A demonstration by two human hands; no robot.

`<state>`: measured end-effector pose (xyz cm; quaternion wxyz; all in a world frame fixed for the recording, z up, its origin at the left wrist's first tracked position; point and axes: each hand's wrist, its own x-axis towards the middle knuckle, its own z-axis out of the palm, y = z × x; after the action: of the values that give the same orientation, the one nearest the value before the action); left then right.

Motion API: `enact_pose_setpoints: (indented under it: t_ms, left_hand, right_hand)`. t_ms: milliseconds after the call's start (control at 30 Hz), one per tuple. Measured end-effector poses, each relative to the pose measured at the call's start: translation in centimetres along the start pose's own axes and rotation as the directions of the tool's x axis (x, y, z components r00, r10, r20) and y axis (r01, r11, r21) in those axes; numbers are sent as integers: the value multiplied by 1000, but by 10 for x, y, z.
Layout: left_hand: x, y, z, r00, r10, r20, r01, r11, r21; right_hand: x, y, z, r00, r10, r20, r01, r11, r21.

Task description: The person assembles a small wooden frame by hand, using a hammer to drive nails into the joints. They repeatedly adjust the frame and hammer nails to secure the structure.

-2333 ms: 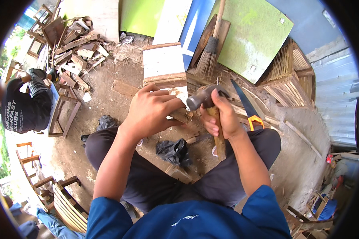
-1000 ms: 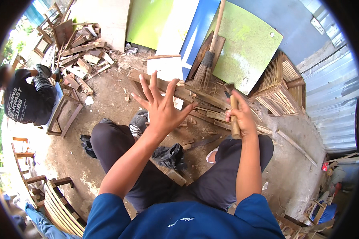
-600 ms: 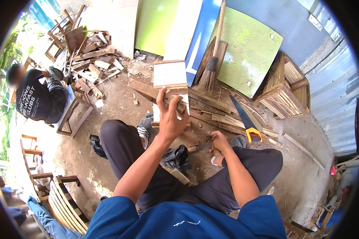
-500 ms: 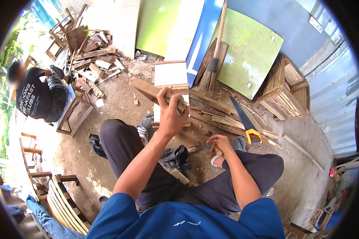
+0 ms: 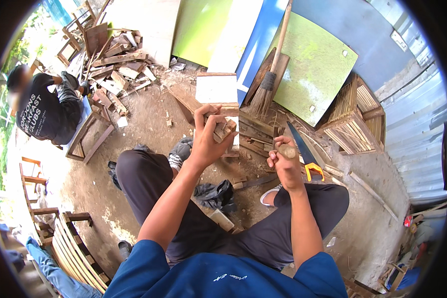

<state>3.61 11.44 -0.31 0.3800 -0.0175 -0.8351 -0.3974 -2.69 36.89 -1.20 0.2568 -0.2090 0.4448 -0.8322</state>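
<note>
My left hand (image 5: 206, 141) is wrapped round a length of brown wood (image 5: 183, 103). The wood lies aslant over a white-faced wooden block or stand (image 5: 216, 89), with its rough near end showing past my fingers. To the right, my right hand (image 5: 289, 169) is raised and closed on a wooden-handled tool (image 5: 286, 150), its round butt facing me. The tool's head is mostly hidden behind the hand, so I cannot tell its kind. Below the hands, a dark flat blade (image 5: 260, 182) lies on the ground near my foot.
A handsaw (image 5: 314, 171) with an orange handle rests on wood strips at the right. Behind stand a broom (image 5: 266, 84), a green panel (image 5: 313, 64) and a slatted crate (image 5: 355, 121). Scrap wood (image 5: 119, 67) is heaped at far left, near a seated person (image 5: 47, 109). A black bag (image 5: 216, 194) lies between my legs.
My right hand has risen from beside my foot, bringing up the wooden-handled tool. My left hand keeps its grip on the wood. The view has shifted slightly.
</note>
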Motion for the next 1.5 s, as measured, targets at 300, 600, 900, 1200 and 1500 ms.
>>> enact_pose_setpoints:
  t_ms: [300, 600, 900, 1200, 1500]
  left_hand:
    - [-6, 18, 0, 985, -106, -136, 143, 943, 301]
    - [-6, 18, 3, 974, -164, -155, 185, 973, 135]
    - [12, 14, -4, 707, -551, -443, 467, 834, -292]
    - [44, 19, -17, 556, -738, -381, 288, 602, -745]
    - [39, 14, -34, 643, -738, -203, 476, 593, -650]
  right_hand:
    - [28, -36, 18, 967, -252, 28, 118, 350, -929]
    - [62, -57, 47, 953, -299, -57, 273, 922, -273]
    - [153, -96, 102, 947, -53, 316, 117, 975, -188]
    - [204, -93, 164, 870, 328, 367, -35, 784, -620]
    - [205, -130, 156, 992, -54, 117, 91, 938, -334]
